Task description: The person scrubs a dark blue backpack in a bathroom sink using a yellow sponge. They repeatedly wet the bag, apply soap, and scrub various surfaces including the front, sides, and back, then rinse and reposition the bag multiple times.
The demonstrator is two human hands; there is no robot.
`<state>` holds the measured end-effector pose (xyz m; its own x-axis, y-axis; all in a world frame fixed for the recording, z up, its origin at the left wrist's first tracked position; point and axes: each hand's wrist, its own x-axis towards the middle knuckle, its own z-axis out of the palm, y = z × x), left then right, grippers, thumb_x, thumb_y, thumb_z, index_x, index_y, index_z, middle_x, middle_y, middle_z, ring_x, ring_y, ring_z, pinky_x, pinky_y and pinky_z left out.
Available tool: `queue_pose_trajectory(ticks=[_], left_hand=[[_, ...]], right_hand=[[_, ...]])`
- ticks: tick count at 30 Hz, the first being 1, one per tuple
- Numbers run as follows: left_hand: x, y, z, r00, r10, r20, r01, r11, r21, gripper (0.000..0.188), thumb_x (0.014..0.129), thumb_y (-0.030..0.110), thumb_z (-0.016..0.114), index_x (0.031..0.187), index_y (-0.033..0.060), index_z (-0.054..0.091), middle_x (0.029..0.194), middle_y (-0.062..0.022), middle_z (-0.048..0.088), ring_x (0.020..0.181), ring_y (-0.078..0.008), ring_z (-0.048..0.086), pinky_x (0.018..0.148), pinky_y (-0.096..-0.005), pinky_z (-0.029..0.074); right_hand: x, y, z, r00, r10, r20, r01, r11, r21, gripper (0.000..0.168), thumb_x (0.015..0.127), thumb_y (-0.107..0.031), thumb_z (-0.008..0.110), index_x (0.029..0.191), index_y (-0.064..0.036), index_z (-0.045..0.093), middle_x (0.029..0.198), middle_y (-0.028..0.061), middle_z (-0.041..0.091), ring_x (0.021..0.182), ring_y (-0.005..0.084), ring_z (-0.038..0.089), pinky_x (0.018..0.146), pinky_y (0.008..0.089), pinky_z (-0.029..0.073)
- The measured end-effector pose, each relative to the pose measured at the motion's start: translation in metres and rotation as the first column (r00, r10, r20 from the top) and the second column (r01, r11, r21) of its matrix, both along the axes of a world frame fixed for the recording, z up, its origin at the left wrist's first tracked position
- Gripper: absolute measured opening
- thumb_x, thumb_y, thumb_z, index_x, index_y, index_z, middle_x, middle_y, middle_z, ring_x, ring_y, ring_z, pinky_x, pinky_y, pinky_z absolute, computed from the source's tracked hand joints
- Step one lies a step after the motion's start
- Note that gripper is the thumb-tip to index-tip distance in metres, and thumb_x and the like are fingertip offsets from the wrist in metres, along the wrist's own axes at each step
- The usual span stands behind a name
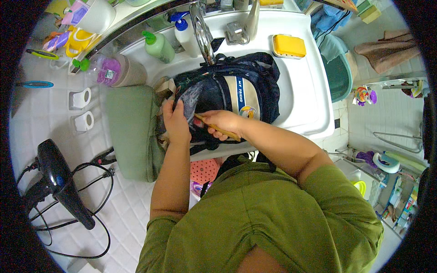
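Note:
A dark backpack point(269, 85) lies in the white washbasin point(304, 99), under the chrome tap point(201, 30). Its cream panel point(234, 90) has a blue strip with writing and a round cartoon patch. My left hand point(178, 119) grips the dark fabric at the bag's left edge, where a greyish, whitish patch point(191, 97) shows. In my right hand point(223, 122) is a slim, yellowish-brown handled tool point(228, 133), perhaps a wooden brush. Its working end is against or close to the fabric beside my left hand; my fingers partly hide it.
A grey-green soft case point(131, 133) stands left of the basin. Pump bottles, one green point(159, 47) and one white point(186, 37), line the back rim. A yellow sponge point(289, 46) rests at right. A black hair dryer point(61, 184) hangs left with looped cords.

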<state>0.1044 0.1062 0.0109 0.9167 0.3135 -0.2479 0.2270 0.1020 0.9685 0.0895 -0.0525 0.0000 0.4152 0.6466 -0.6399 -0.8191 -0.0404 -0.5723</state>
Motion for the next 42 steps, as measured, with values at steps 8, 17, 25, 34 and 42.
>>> queue_pose_trajectory(ticks=[8,17,25,34,42], left_hand=[[0.001,-0.005,0.006,0.997,0.021,-0.077,-0.032,0.989,-0.144,0.018,0.092,0.016,0.059,0.103,0.0021,0.056,0.096,-0.0031,0.058,0.086,-0.0127,0.053,0.078,-0.028,0.043],[-0.007,-0.013,0.014,0.992,-0.111,-0.059,0.105,0.99,-0.092,0.009,0.09,0.013,0.059,0.093,0.0045,0.057,0.09,-0.0031,0.06,0.08,-0.0117,0.053,0.075,-0.0264,0.043],[-0.007,-0.005,-0.004,0.992,-0.12,-0.028,0.113,0.977,-0.179,0.012,0.091,0.013,0.058,0.098,0.0028,0.055,0.093,-0.0031,0.059,0.083,-0.011,0.053,0.076,-0.0264,0.044],[-0.015,-0.008,0.007,0.991,-0.129,0.036,0.131,0.99,-0.055,0.025,0.091,0.017,0.059,0.11,0.0002,0.055,0.105,-0.0061,0.059,0.095,-0.0148,0.054,0.086,-0.0292,0.043],[-0.012,-0.007,-0.024,0.986,-0.165,0.019,0.161,0.978,0.13,0.025,0.092,0.018,0.056,0.109,0.0005,0.053,0.102,-0.007,0.058,0.092,-0.0147,0.052,0.084,-0.0293,0.043]], right_hand=[[0.012,-0.036,0.036,0.238,0.851,0.468,-0.368,0.525,-0.767,0.038,0.088,-0.029,0.055,0.118,-0.008,0.061,0.109,0.0136,0.066,0.098,0.0301,0.063,0.072,0.0417,0.052],[0.065,-0.058,-0.014,0.353,0.822,0.447,0.248,0.378,-0.892,0.038,0.089,-0.017,0.047,0.124,-0.006,0.056,0.099,0.0147,0.067,0.095,0.0324,0.066,0.079,0.0444,0.053],[0.031,0.021,-0.027,0.103,0.831,0.547,-0.088,0.555,-0.827,0.027,0.079,-0.015,0.052,0.095,-0.006,0.071,0.102,0.0184,0.068,0.093,0.0328,0.066,0.084,0.0445,0.052],[0.08,0.006,-0.042,0.428,0.792,0.436,0.131,0.423,-0.896,0.028,0.078,-0.017,0.055,0.095,-0.005,0.072,0.105,0.0205,0.067,0.096,0.0327,0.066,0.086,0.0419,0.051],[0.027,0.002,-0.024,0.432,0.692,0.579,-0.395,0.722,-0.568,0.036,0.088,-0.027,0.054,0.121,-0.015,0.062,0.118,0.0136,0.063,0.107,0.0321,0.059,0.092,0.0393,0.045]])
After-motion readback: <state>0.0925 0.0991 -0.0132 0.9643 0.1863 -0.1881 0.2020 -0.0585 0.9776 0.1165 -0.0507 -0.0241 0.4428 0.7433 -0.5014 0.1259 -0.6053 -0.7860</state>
